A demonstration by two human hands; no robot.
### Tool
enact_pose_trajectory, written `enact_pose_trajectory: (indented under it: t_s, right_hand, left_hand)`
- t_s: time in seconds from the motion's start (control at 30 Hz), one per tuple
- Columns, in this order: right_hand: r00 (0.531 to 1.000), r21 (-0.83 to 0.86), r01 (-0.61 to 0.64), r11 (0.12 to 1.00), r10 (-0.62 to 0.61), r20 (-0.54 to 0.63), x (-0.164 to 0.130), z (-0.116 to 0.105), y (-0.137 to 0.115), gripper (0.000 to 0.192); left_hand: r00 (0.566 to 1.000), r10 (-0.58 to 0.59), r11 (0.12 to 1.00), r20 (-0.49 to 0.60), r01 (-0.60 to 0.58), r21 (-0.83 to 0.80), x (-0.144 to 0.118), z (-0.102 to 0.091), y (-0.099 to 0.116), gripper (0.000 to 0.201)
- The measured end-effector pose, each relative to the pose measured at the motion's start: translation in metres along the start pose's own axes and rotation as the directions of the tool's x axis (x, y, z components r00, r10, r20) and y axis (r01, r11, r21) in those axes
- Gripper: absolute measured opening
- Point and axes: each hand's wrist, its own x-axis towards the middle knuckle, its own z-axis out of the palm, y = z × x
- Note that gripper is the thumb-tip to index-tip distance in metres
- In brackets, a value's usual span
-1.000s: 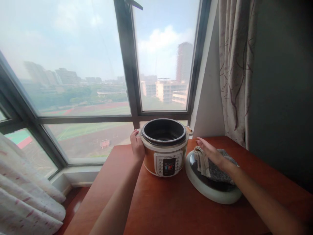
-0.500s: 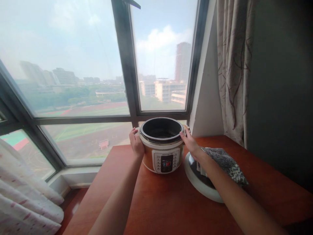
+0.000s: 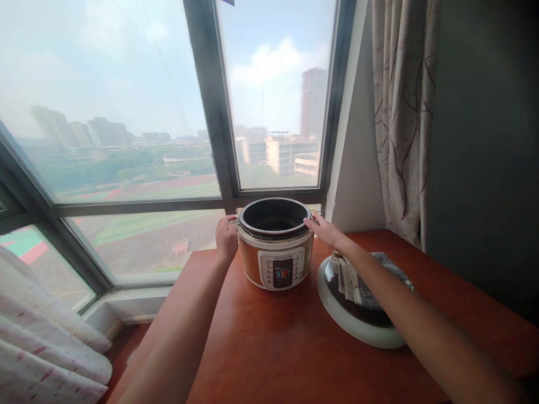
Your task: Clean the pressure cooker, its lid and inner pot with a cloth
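An open electric pressure cooker, orange and white with a control panel on its front, stands at the far edge of a red-brown wooden table. Its dark inner pot is uncovered. My left hand grips the cooker's left side near the rim. My right hand holds the right side of the rim. To the right lies the cooker's round lid, upside down, with a grey patterned cloth on top of it.
A large window rises right behind the table. A patterned curtain hangs at the right beside a dark wall. White fabric lies at the lower left, beyond the table's left edge.
My right hand left the cloth on the lid and moved to the cooker's right rim. The cooker has moved slightly left and farther back in the view.
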Motion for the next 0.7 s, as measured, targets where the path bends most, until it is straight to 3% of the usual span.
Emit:
enact_pose_trajectory:
  t_s: [0.13,0.23,0.47,0.7]
  right_hand:
    - [0.993,-0.138,-0.115,0.984,0.109,-0.051,0.014,-0.019,-0.01,0.046]
    - [0.987,-0.127,-0.158,0.979,0.153,-0.05,0.031,-0.021,-0.019,0.028]
    - [0.957,0.168,-0.29,0.942,0.288,0.037,0.049,-0.01,-0.023,0.027]
    - [0.962,0.452,-0.212,0.867,0.266,-0.059,0.041,-0.006,-0.027,0.028]
  left_hand:
    - [0.987,-0.029,0.994,0.16,0.012,0.112,0.024,-0.01,0.015,0.03]
    - [0.967,-0.063,0.979,0.247,0.012,0.202,0.042,-0.011,0.028,0.022]
    - [0.922,-0.187,0.952,0.339,0.085,0.294,0.058,-0.01,0.043,0.017]
    - [0.948,-0.165,0.981,0.273,0.13,0.143,0.055,-0.015,0.065,0.019]
